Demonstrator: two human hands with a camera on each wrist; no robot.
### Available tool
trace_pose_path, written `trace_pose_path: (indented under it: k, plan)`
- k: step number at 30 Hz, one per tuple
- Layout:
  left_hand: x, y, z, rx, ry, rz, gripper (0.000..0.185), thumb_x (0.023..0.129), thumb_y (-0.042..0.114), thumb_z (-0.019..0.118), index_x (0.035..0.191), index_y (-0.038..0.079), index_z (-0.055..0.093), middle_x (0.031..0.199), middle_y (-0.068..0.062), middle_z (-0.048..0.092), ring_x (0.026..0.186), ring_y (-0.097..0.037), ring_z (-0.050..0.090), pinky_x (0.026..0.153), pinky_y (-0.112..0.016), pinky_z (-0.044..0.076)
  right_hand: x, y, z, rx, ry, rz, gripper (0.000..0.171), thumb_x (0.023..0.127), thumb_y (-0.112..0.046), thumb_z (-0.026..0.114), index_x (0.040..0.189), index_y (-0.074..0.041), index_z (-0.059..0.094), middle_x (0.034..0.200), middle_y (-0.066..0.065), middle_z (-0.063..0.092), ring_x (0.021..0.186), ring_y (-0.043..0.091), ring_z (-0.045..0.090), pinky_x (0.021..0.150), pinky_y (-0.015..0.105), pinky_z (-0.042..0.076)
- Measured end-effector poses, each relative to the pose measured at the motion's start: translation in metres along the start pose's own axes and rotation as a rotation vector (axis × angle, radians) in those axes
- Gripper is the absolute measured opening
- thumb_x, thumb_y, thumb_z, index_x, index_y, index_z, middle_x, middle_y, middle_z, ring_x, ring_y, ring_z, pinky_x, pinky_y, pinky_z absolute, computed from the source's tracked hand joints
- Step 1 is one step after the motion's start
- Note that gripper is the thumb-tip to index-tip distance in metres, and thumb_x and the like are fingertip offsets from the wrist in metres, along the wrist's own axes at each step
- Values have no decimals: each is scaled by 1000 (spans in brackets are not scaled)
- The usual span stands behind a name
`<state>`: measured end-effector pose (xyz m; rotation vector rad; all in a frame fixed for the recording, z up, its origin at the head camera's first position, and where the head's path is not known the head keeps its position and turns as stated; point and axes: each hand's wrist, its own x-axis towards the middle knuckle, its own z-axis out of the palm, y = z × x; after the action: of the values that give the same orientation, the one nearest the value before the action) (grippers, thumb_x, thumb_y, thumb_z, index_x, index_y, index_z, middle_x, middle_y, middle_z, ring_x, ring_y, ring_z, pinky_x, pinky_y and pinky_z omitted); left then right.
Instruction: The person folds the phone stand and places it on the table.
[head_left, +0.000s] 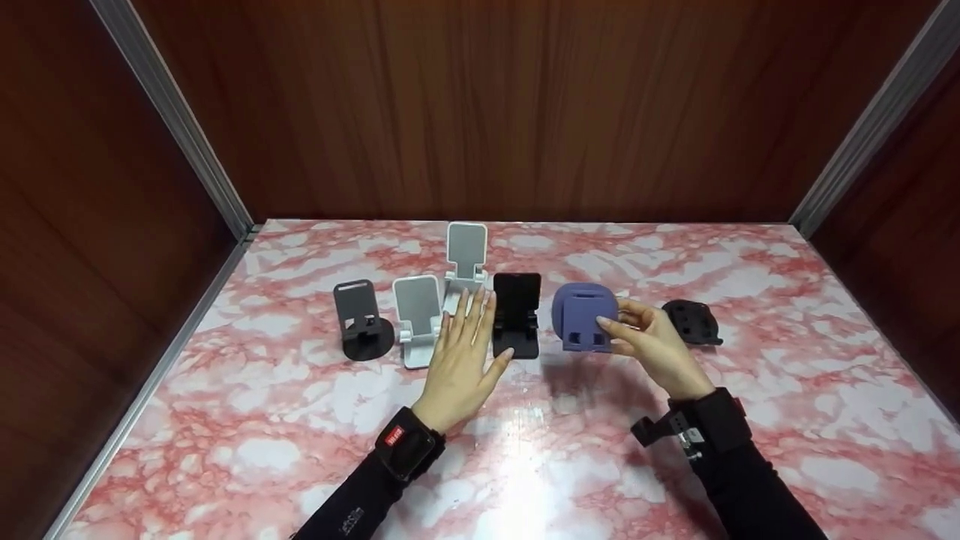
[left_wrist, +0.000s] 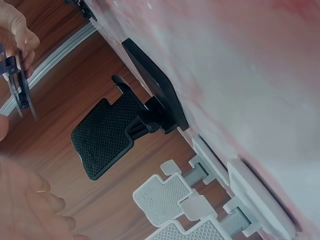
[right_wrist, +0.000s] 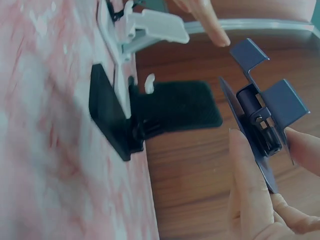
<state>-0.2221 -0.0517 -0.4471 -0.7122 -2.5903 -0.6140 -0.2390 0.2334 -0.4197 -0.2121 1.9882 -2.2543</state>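
Note:
My right hand [head_left: 660, 352] pinches a folded purple phone stand [head_left: 589, 319] between thumb and fingers. In the right wrist view the purple stand [right_wrist: 260, 115] is held off the table, its hinge showing between two plates. With fingers straight and pointing away, my left hand [head_left: 461, 367] is over the table and grips nothing. It covers part of the nearer white phone stand [head_left: 418, 300] and the base of the farther white phone stand [head_left: 467, 251] in the head view. A black phone stand [head_left: 517, 300] stands upright between the two hands.
A dark grey phone stand [head_left: 358, 307] with a round base is at the left of the row. Right of my right hand lies a folded black phone stand [head_left: 691, 322]. Wooden panels [head_left: 525, 112] enclose the marbled red-and-white table [head_left: 262, 435] at the back and sides.

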Motion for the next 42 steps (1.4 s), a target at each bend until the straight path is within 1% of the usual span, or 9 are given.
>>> trace_pose_path:
  k: [8,15,19,24,27,30,33,38,42]
  plan:
    - [0,1,-1,3,-37,0,74,102,40,45,155,3,11,161,-12,7,147,-29,-1,117,-53,8,9,4,-21,-86,42,49,55,96,-10,61,138,16,36,111,11,62,98,16,64,85,32,56]
    - [-2,1,-1,-21,-56,11,73,102,39,47,155,2,12,161,-14,11,146,-32,5,116,-54,7,20,5,-43,-208,104,29,55,95,-15,65,133,16,42,101,5,64,90,11,65,85,30,55]
    - [-2,1,0,-11,-57,19,73,102,40,45,154,1,13,161,-15,11,146,-34,7,116,-56,10,26,6,-55,-327,123,23,54,94,-20,66,132,13,46,105,12,64,89,11,64,84,30,54]
    - [-3,1,0,-10,-71,22,74,102,39,46,154,1,11,161,-15,10,146,-34,6,116,-56,10,33,6,-64,-474,153,96,61,95,-27,64,138,11,42,120,25,56,87,9,62,85,35,54]
    - [-3,1,-1,-19,-79,21,74,102,40,45,155,2,11,161,-13,9,146,-33,5,116,-55,9,37,6,-69,-524,168,105,59,96,-25,64,136,13,44,111,22,60,80,8,62,79,33,55]
    - [-2,2,-2,-41,-84,14,73,102,41,43,155,3,9,161,-12,7,147,-29,1,117,-53,7,40,8,-73,-535,180,95,52,95,-20,65,129,17,48,94,12,65,73,7,63,69,28,56]
    - [-1,3,-2,-51,-84,10,73,103,42,42,156,5,8,161,-11,7,147,-25,-2,117,-51,6,43,10,-76,-533,166,120,50,95,-15,64,127,19,47,85,6,65,69,8,64,66,28,57]
    - [0,2,-1,-53,-69,22,73,102,40,44,155,3,10,161,-14,11,147,-30,5,116,-54,10,45,14,-78,-649,170,153,55,95,-18,63,133,17,43,96,20,65,70,15,67,64,28,57]
    - [0,3,-1,-52,-68,26,73,102,40,44,155,4,9,161,-14,11,146,-31,7,116,-54,11,47,16,-75,-810,199,125,57,95,-22,63,133,17,45,108,31,61,84,26,66,70,27,53]
